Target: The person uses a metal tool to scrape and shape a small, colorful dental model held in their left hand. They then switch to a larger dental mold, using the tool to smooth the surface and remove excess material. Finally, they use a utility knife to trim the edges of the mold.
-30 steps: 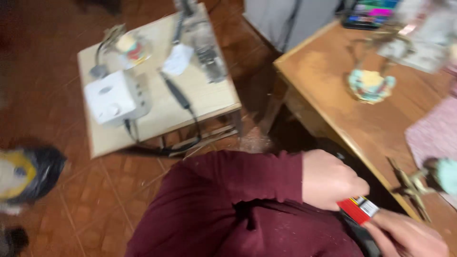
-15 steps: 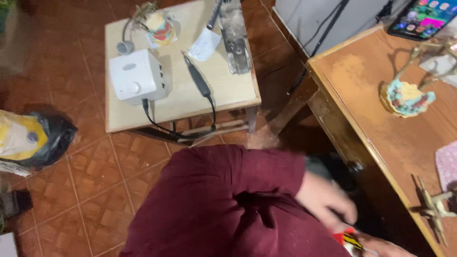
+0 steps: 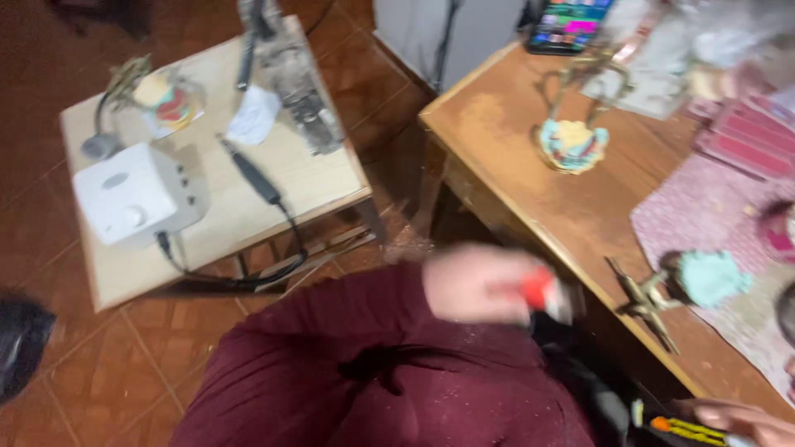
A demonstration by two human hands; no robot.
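Left hand: the left hand (image 3: 476, 283) is in front of the dark red sleeve, just beside the edge of the big counter. It is blurry. Its grip is closed around a small red and white thing (image 3: 546, 291).
Red and white thing: it sticks out of the left hand's fingers, toward the big counter. It is too blurry to tell what it is.
Right hand: the right hand (image 3: 741, 418) shows only at the bottom right corner. Near it lies an orange and yellow tool (image 3: 687, 429). I cannot tell whether the hand is open or closed, or whether it touches the tool.
Big counter: a brown wooden counter (image 3: 513, 157) on the right. On it stand a metal frame with a yellow and teal lump (image 3: 571, 141), a second metal stand with a teal lump (image 3: 687, 285), a pink cloth (image 3: 712, 207) and a phone with a bright screen (image 3: 567, 23) at the far end.
Small counter: a pale wooden counter (image 3: 319, 178) on the left. It carries a white box with a knob (image 3: 132, 192), a black pen-shaped tool on a cable (image 3: 252, 175) and a piece of white paper (image 3: 252, 116).
Floor: red-brown tiles (image 3: 108, 364). A dark bag (image 3: 21, 343) sits at the left edge.
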